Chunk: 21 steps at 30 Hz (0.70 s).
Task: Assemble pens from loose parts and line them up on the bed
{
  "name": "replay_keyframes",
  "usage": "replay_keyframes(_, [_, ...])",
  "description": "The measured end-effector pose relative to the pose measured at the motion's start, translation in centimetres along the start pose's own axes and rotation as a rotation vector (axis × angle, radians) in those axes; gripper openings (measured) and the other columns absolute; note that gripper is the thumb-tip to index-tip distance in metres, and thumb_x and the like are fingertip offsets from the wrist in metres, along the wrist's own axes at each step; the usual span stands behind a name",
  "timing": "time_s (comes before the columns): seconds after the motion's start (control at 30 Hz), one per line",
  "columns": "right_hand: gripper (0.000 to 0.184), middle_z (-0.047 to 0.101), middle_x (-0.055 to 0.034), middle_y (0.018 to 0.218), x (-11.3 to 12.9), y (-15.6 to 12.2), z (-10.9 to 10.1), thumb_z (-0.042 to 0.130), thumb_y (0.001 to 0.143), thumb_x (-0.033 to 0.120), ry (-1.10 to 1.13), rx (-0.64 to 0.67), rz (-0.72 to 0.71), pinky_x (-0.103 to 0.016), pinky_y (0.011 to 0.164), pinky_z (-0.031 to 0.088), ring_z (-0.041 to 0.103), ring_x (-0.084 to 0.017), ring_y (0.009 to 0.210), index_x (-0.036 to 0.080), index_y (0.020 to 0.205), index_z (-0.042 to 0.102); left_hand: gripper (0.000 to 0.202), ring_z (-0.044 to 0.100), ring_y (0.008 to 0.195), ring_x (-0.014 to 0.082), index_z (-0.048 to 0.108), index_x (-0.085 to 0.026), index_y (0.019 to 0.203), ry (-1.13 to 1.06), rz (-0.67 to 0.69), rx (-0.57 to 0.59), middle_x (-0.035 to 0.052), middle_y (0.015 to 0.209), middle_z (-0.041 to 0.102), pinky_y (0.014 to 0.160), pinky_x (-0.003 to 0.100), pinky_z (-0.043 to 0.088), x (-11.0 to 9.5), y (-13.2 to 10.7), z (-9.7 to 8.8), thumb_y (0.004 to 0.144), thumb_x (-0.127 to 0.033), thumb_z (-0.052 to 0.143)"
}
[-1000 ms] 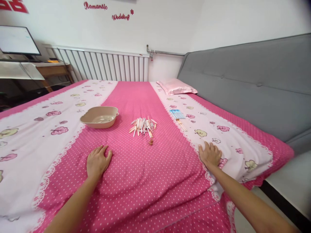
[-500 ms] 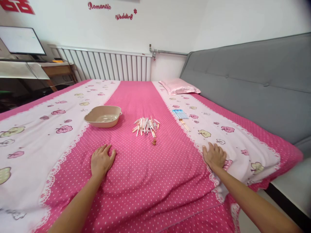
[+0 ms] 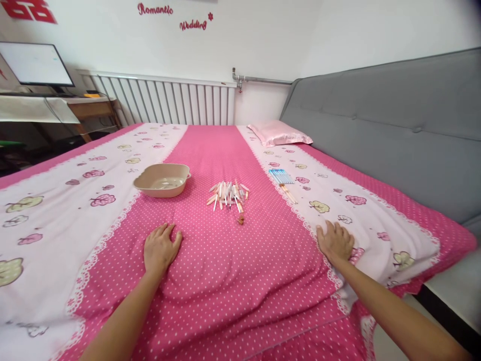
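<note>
My left hand (image 3: pixel 161 248) lies flat and open on the pink dotted bedsheet (image 3: pixel 225 281), holding nothing. My right hand (image 3: pixel 335 241) rests flat and open on the sheet's white flowered band, also empty. Ahead of both hands, in the middle of the bed, lies a loose pile of pens (image 3: pixel 228 194), with a small brown bit (image 3: pixel 241 219) just in front of it. A beige basin (image 3: pixel 163 180) stands to the left of the pile. A row of blue pens (image 3: pixel 281 176) with a few orange ones lies to the right of the pile.
A pink pillow (image 3: pixel 280 134) lies at the far end by the grey padded headboard (image 3: pixel 394 125) on the right. A white radiator (image 3: pixel 161 103) runs along the far wall. A monitor (image 3: pixel 35 64) stands on a desk at the far left. The bed's near right corner drops to the floor.
Both hands stay flat on the sheet in the same spots. The view has shifted slightly, so everything sits a little further right in the picture.
</note>
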State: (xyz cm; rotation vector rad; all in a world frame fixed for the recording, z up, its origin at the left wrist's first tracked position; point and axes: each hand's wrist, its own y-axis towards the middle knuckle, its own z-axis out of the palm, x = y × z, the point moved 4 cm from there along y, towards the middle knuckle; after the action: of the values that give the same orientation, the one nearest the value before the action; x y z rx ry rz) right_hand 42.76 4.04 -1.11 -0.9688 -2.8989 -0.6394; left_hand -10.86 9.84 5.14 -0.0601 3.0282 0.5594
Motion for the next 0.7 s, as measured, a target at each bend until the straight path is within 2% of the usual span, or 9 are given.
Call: replay_keyframes(0.7, [0.056, 0.044, -0.0117, 0.133, 0.11, -0.02, -0.25, 0.026, 0.088, 0.049, 0.000, -0.004, 0.000, -0.046, 0.101, 0.024, 0.036, -0.029, 0.121, 0.017, 0.129, 0.046, 0.054, 0.049, 0.117, 0.0269, 0.058, -0.014, 0.120, 0.002, 0.002, 0.002, 0.0115, 0.126, 0.057, 0.100, 0.039, 0.034, 0.02, 0.04, 0.05, 0.086, -0.047, 0.032])
